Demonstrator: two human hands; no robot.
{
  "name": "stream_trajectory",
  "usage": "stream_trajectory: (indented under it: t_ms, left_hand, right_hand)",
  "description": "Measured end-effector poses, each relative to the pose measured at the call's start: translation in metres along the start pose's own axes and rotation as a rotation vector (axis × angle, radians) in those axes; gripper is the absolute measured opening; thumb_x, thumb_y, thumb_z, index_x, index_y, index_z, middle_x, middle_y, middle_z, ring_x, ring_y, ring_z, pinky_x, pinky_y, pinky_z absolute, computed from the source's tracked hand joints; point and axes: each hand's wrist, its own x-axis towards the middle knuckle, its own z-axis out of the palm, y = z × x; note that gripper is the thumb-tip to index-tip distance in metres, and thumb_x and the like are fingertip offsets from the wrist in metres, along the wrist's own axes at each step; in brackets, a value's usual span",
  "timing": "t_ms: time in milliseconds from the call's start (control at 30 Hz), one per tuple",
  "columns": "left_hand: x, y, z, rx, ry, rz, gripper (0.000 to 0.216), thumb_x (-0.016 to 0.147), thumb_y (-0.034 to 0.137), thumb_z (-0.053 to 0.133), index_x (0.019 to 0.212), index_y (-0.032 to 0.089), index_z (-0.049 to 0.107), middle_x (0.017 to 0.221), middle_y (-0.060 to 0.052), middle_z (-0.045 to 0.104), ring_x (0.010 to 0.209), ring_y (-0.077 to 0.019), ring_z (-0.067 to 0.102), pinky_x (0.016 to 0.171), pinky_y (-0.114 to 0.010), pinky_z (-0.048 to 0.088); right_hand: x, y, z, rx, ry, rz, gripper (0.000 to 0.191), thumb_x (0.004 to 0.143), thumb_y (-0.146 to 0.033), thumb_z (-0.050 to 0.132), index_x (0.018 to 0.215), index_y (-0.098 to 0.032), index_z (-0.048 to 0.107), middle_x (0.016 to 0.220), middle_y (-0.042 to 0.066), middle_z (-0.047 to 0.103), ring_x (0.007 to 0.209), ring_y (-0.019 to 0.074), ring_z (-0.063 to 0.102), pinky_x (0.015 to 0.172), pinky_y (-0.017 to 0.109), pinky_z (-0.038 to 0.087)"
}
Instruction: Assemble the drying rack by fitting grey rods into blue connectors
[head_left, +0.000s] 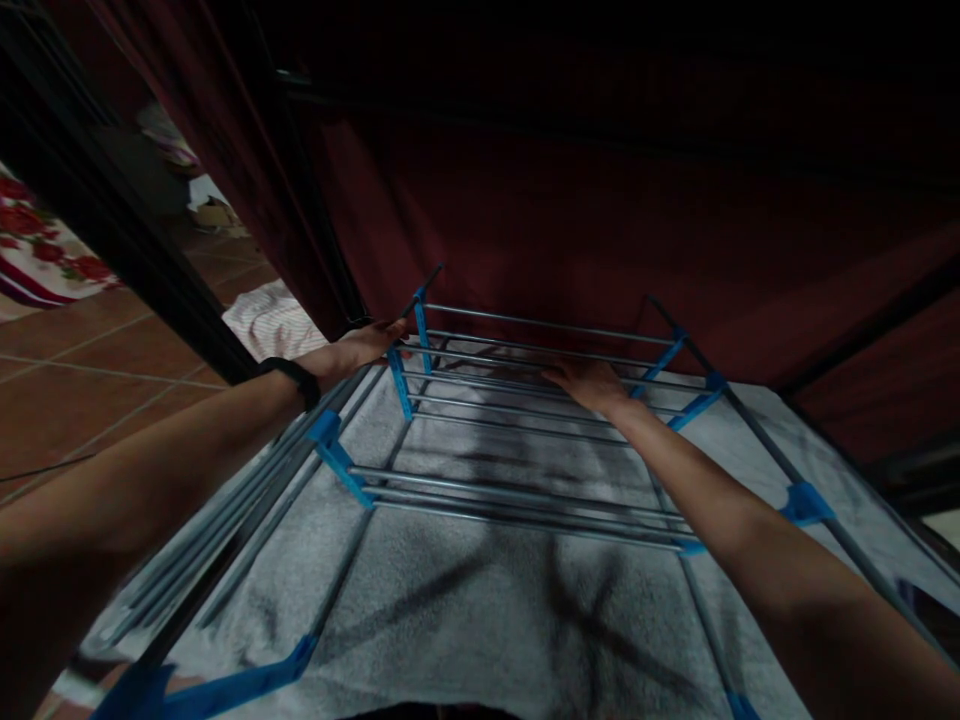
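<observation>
A metal drying rack [517, 500] with grey rods and blue plastic joints stands in front of me. A grey towel [480, 610] hangs spread beneath its rods. My left hand [366, 346], with a black band at the wrist, grips the rack's far left side rail near a blue joint [420, 318]. My right hand [585, 383] rests palm down on the far middle rods, fingers closed around one of them.
A dark red curtain [570, 210] hangs right behind the rack. A dark frame post [127, 230] rises at the left. Terracotta floor tiles [90, 380] lie to the left, with a pale striped cloth [274, 320] and a floral fabric [37, 250] on them.
</observation>
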Motion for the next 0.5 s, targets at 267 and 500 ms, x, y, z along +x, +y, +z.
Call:
stream_trajectory:
  t_ms: [267, 500]
  left_hand:
    - [0.003, 0.003, 0.005, 0.0, -0.003, -0.027, 0.029, 0.081, 0.031, 0.081, 0.107, 0.021, 0.073, 0.109, -0.008, 0.076, 0.081, -0.0206, 0.075, 0.059, -0.022, 0.052]
    - [-0.008, 0.012, 0.007, 0.004, 0.044, -0.039, 0.037, 0.073, 0.024, 0.087, 0.107, 0.018, 0.073, 0.093, -0.008, 0.077, 0.076, -0.02, 0.072, 0.06, -0.023, 0.054]
  right_hand:
    - [0.004, 0.005, -0.002, 0.023, -0.05, 0.004, 0.055, 0.108, -0.058, 0.03, 0.115, -0.024, 0.072, 0.112, 0.009, 0.08, 0.102, 0.0256, 0.075, 0.077, 0.031, 0.047]
    - [-0.005, -0.002, -0.004, 0.126, -0.008, 0.02, 0.05, 0.108, -0.055, 0.032, 0.126, -0.024, 0.067, 0.117, 0.01, 0.078, 0.104, 0.0263, 0.073, 0.081, 0.033, 0.049]
